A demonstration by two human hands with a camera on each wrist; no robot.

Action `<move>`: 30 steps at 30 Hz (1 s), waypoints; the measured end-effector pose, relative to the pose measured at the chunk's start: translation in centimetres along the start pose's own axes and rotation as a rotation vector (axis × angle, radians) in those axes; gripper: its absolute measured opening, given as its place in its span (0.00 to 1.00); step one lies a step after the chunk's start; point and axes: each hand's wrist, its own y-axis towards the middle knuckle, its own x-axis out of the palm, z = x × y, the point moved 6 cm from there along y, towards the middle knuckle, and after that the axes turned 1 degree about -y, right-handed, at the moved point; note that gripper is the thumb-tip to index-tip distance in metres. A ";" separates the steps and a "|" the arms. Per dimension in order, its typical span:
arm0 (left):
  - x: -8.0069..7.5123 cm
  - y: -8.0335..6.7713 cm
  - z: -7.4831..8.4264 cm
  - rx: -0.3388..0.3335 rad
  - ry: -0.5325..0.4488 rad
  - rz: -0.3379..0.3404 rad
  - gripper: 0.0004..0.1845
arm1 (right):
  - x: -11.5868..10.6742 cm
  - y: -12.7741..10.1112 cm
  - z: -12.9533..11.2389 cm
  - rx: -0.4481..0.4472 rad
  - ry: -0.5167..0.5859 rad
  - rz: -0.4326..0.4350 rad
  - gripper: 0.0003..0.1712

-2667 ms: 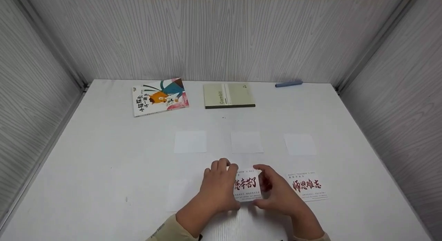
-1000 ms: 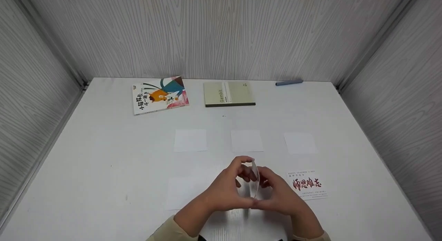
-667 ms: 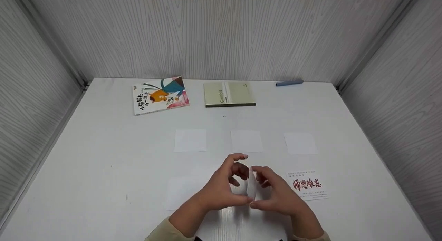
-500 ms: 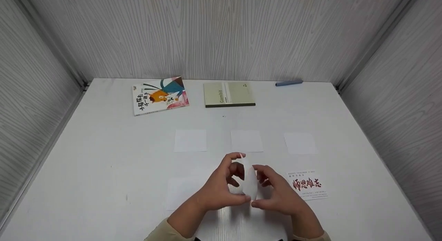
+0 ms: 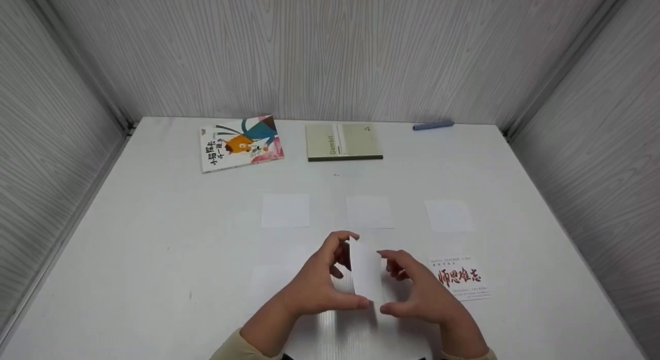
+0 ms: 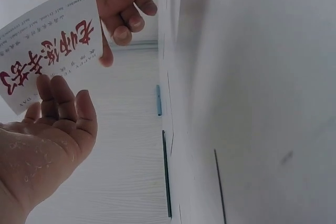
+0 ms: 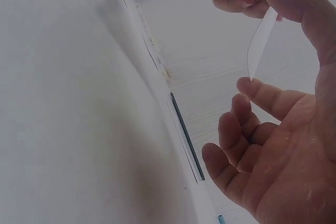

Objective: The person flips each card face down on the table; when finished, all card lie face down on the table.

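Observation:
A small white greeting card (image 5: 366, 271) stands upright between both hands, its blank back toward the head camera. Red Chinese lettering covers the other face of the card (image 6: 55, 45), seen in the left wrist view. My left hand (image 5: 317, 282) pinches it by its top and bottom edges, thumb below and index finger above. On the other side, my right hand (image 5: 417, 288) holds its right corners between index fingertip and thumb; the card looks slightly bowed there. A second card (image 5: 464, 277) with red lettering lies face up beside the right hand, partly covered by it.
Three blank white cards lie in a row ahead: left (image 5: 285, 210), middle (image 5: 369, 212) and right (image 5: 449, 215). Another blank card (image 5: 265, 282) is partly under the left forearm. At the back are a picture book (image 5: 242, 143), a green notebook (image 5: 344, 142) and a blue pen (image 5: 433, 126).
The card has turned from lettered face up, through edge-on, to showing its blank back. My left hand has shifted slightly left with its edge; the right hand has stayed nearly in place.

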 end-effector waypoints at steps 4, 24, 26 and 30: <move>-0.2 -0.1 0.3 0.006 0.066 0.000 0.54 | -0.3 -0.1 0.3 0.015 -0.024 0.012 0.50; 1.0 0.3 -2.3 -0.265 0.769 -0.050 0.55 | -3.5 -1.6 1.7 0.124 -0.161 0.029 0.57; 1.5 0.5 -2.6 -0.281 0.822 -0.056 0.56 | -3.4 -1.6 2.0 0.146 -0.172 0.022 0.58; 2.2 0.9 -3.0 -0.303 0.895 -0.061 0.59 | -3.2 -1.7 2.5 0.197 -0.189 0.010 0.58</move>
